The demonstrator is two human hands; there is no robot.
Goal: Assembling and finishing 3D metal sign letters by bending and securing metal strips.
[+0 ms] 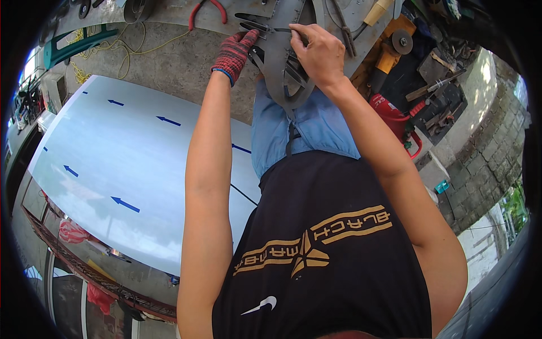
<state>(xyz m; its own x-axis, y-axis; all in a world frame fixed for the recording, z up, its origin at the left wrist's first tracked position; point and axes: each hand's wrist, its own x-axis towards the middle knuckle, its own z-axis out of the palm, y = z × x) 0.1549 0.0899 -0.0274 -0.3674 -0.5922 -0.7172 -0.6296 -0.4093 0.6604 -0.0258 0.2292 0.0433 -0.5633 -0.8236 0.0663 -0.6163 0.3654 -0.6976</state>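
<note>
My left hand [233, 55], in a red and black knit glove, has its fingers closed at the edge of several thin grey metal strips [252, 19] near the far end of my reach. Opposite it, my bare right hand [320, 53] pinches a thin dark rod [281, 30] that points left toward those strips. Between both hands lies a curved grey metal band [276, 79], looping down over my lap, with more flat metal pieces inside the loop. My fingers partly hide where the rod and strips meet.
Red-handled pliers [209, 10] and a wooden-handled tool [377, 12] lie on the grey metal worktop [361, 42]. A yellow angle grinder [386, 61] and a red object [389, 116] are at right. A large pale panel with blue arrows [135, 164] stretches left, near a yellow cord [152, 52].
</note>
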